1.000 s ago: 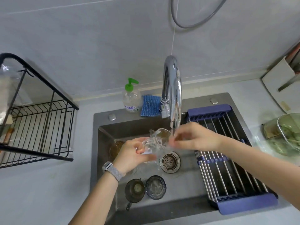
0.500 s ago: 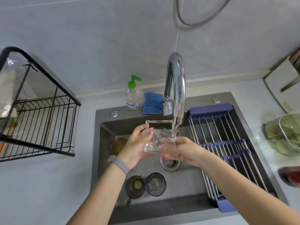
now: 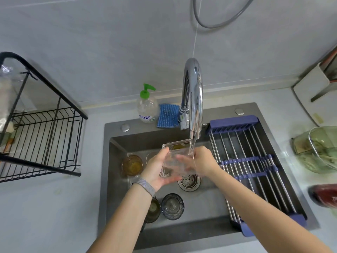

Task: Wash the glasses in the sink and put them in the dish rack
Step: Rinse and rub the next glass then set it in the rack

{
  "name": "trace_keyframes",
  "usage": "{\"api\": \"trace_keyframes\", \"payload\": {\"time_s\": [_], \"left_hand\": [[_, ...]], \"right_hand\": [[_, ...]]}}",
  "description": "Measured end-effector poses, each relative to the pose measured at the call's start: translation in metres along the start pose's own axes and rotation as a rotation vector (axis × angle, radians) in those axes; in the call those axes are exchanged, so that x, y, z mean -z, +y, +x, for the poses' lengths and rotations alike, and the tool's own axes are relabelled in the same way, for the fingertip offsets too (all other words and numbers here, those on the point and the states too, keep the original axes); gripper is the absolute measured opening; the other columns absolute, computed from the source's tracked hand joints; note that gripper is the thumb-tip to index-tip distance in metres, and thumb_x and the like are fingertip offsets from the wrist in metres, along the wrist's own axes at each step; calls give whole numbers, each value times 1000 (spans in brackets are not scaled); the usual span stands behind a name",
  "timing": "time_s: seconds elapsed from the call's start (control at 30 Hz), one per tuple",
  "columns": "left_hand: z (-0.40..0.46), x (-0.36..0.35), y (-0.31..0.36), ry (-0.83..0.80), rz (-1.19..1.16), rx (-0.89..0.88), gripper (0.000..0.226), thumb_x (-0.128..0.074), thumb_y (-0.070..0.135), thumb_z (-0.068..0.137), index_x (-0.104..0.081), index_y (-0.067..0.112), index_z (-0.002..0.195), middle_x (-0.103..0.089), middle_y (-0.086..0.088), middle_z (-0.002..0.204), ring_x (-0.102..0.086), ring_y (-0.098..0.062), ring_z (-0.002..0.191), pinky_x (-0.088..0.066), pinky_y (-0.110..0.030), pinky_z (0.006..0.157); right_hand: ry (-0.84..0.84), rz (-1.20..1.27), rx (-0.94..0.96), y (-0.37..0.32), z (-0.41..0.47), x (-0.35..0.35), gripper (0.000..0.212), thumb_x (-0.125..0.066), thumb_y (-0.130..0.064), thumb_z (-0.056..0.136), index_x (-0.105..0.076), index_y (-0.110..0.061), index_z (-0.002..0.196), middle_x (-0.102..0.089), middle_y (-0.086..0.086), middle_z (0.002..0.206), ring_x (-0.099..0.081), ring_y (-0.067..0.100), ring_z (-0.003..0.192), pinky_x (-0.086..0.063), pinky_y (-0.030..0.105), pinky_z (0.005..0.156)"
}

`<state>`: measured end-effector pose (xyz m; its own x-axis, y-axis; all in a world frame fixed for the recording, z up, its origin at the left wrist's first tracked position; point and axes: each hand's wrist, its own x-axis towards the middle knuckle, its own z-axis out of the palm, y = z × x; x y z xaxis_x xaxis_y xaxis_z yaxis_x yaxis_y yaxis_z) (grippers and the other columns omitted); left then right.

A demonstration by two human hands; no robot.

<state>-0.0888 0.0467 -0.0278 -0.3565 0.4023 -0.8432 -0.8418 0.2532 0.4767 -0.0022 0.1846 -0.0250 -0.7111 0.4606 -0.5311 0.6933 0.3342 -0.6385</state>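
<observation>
A second ago the clear glass (image 3: 175, 159) lay tipped with its round mouth toward the back wall of the sink (image 3: 116, 161); now it stands more upright under the tap's stream, its square rim showing. The left hand (image 3: 157, 168) has shifted from beneath it to cupping its left side, and the right hand (image 3: 199, 162) has dropped from the rim to its right side.

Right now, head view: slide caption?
Both hands, left hand and right hand, hold a clear square glass under the running faucet.
</observation>
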Motion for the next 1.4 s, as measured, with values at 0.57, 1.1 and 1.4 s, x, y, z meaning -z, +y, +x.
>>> {"api": "trace_keyframes", "payload": {"time_s": [0.57, 1.1, 1.4], "left_hand": [[-17, 17, -23, 50, -216, 137, 38, -60, 41, 93, -66, 7, 109, -71, -16, 93, -67, -29, 79, -57, -34, 50], [-16, 32, -12, -98, -505, 216, 51, -66, 42, 87, -61, 11, 127, -60, -17, 128, -62, -31, 93, -57, -31, 46], [-14, 18, -13, -78, -508, 225, 55, -65, 43, 88, -58, 8, 130, -61, -16, 123, -61, -28, 97, -57, -32, 47]], "right_hand": [[13, -14, 163, 12, -1, -10, 18, -71, -27, 86, -65, -10, 80, -69, 9, 71, -63, 23, 63, -59, 42, 70], [-18, 1617, -146, -16, 23, 41, 51, -40, 5, 95, -29, 13, 144, -46, 25, 137, -52, 36, 123, -49, 41, 101], [17, 1570, -102, -7, 24, 40, 55, -46, 3, 92, -32, 4, 145, -48, 22, 142, -59, 33, 119, -53, 39, 93]]}}
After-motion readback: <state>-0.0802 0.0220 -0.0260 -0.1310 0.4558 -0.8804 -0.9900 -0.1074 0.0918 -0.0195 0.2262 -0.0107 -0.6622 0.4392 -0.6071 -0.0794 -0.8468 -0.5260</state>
